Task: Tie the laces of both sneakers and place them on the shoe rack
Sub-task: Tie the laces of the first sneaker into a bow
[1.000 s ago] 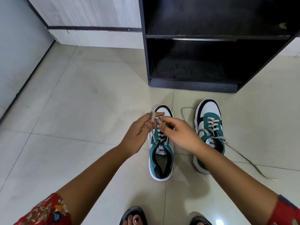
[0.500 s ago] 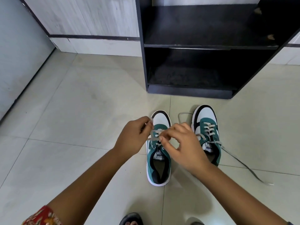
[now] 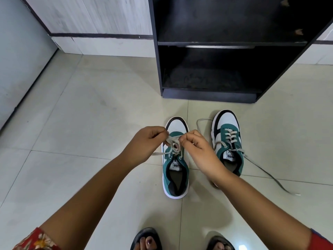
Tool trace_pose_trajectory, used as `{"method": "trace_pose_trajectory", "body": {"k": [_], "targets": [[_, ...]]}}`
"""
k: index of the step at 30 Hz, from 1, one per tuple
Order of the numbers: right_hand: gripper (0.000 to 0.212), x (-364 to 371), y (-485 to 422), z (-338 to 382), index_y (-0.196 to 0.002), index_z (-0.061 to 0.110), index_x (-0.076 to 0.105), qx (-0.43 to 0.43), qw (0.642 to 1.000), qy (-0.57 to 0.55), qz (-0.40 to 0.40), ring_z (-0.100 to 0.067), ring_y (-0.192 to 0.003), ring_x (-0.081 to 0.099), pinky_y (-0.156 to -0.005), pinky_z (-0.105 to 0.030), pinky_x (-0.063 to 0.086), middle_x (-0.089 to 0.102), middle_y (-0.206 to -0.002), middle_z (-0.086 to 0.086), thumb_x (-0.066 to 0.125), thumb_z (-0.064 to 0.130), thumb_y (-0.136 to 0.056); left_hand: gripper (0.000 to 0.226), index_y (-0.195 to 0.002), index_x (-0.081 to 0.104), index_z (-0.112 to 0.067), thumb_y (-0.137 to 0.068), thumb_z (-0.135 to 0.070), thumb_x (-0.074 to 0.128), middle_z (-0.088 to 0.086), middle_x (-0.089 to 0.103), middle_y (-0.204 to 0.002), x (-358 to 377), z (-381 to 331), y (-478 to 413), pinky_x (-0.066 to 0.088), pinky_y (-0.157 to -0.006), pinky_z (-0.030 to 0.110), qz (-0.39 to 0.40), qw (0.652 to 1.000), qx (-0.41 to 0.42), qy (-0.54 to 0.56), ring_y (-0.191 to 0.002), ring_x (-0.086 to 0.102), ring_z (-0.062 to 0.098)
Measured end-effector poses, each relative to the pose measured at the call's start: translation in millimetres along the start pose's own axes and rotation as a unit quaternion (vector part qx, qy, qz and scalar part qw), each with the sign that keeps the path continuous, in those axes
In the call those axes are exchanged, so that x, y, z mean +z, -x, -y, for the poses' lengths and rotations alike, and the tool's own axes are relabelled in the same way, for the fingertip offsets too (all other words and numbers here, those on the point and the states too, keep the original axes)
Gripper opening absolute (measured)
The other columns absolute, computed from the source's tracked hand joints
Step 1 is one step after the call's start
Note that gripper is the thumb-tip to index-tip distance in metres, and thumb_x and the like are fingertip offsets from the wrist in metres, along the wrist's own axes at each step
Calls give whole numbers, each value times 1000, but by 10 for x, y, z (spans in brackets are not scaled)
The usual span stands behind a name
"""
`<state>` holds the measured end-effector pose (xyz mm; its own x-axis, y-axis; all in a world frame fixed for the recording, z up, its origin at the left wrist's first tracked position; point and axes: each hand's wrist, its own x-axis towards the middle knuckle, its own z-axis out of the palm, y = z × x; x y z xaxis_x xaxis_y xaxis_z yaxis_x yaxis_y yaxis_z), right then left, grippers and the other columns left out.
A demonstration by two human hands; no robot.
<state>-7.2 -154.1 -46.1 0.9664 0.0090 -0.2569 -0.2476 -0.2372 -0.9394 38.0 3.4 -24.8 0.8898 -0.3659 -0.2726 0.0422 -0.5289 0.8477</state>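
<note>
Mid-frame, left hand point(image 3: 146, 141) and right hand point(image 3: 196, 148) pinching lace point(image 3: 173, 141) over left sneaker point(image 3: 175, 159) — drawing knot tight; right sneaker point(image 3: 228, 141) untied.

A second ago both hands pinch the laces point(image 3: 173, 141) high over the toe of the left sneaker point(image 3: 175, 159). Now the left hand point(image 3: 147, 141) and the right hand point(image 3: 197, 147) sit lower and a little apart, each gripping a bit of lace with a small tangle pulled between them. One loose end now sticks out past the shoe's left side. The shoe rack point(image 3: 232, 51) looks closer in the picture.
</note>
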Motion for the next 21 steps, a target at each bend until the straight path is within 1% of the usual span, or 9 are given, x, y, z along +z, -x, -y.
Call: {"method": "trace_pose_trajectory", "body": {"k": [3, 5, 8, 10, 12, 14, 17, 18, 21], "targets": [[27, -46, 29, 104, -79, 21, 59, 27, 997, -71, -7, -10, -95, 52, -78, -4, 39, 51, -108, 1, 40, 10, -95, 27, -68, 62, -10, -90, -20, 50, -9, 49, -51, 13, 36, -5, 28, -49, 13, -26, 1000, 9, 1, -47, 36, 4], [22, -158, 19, 187, -90, 19, 62, 42, 993, -107, -39, -2, -88, 52, -78, -6, 40, 54, -111, 7, 41, 16, -96, 28, -71, 63, -8, -91, -25, 52, 10, 48, -59, -13, 58, -35, 29, -55, 20, -41, 999, 6, 3, -52, 35, 8], [23, -446, -44, 298, -88, 12, 67, 85, 967, -227, -77, -6, -72, 60, -77, -21, 52, 68, -84, 5, 48, 24, -94, 39, -72, 65, -5, -92, -35, 50, 26, 48, -67, -50, 100, -70, 28, -61, 29, -56, 998, 18, -6, -58, 35, 16], [23, -615, -65, 311, -73, 7, 57, 88, 953, -266, -115, -9, -45, 50, -51, -23, 51, 56, -51, 4, 56, 23, -89, 40, -71, 69, -12, -92, -39, 49, 12, 43, -56, -71, 141, -75, 25, -55, 23, -80, 996, 19, -25, -53, 32, 10], [24, -716, -102, 240, -65, 5, 51, 51, 972, -150, -172, -9, -37, 27, -39, -22, 32, 31, -41, 5, 60, 17, -84, 37, -67, 68, -15, -91, -38, 51, -4, 38, -44, -89, 194, -60, 21, -47, 20, -130, 990, 5, -49, -44, 29, 9], [37, -770, -134, 108, -50, 10, 35, 7, 971, 106, -212, -15, -43, 27, -45, -25, 26, 27, -45, 1, 59, 11, -78, 36, -63, 62, -15, -89, -38, 54, -5, 42, -41, -101, 267, -52, 24, -46, 23, -180, 980, -20, -87, -40, 35, 10], [16, -816, -117, -73, -60, 15, 51, 61, 862, 479, -151, -30, -63, 47, -53, -27, 31, 53, -66, -9, 56, 11, -75, 32, -66, 57, -18, -86, -43, 53, -2, 60, -60, -165, 418, -68, 32, -53, 25, -186, 951, -71, -236, -55, 57, 6], [6, -818, -93, -105, -76, 14, 60, 96, 829, 541, -105, -32, -73, 54, -57, -28, 35, 61, -82, -11, 55, 11, -77, 28, -70, 59, -19, -84, -43, 54, 0, 65, -71, -203, 498, -78, 35, -58, 26, -152, 934, -99, -306, -66, 61, 14], [29, -761, -16, -238, -109, 17, 57, 154, 766, 623, -17, -27, -100, 61, -66, -28, 37, 63, -109, -6, 53, 14, -81, 23, -98, 63, -25, -81, -40, 59, 1, 65, -109, -257, 761, -54, 41, -76, 29, -7, 875, -174, -451, -96, 60, 22]]}}
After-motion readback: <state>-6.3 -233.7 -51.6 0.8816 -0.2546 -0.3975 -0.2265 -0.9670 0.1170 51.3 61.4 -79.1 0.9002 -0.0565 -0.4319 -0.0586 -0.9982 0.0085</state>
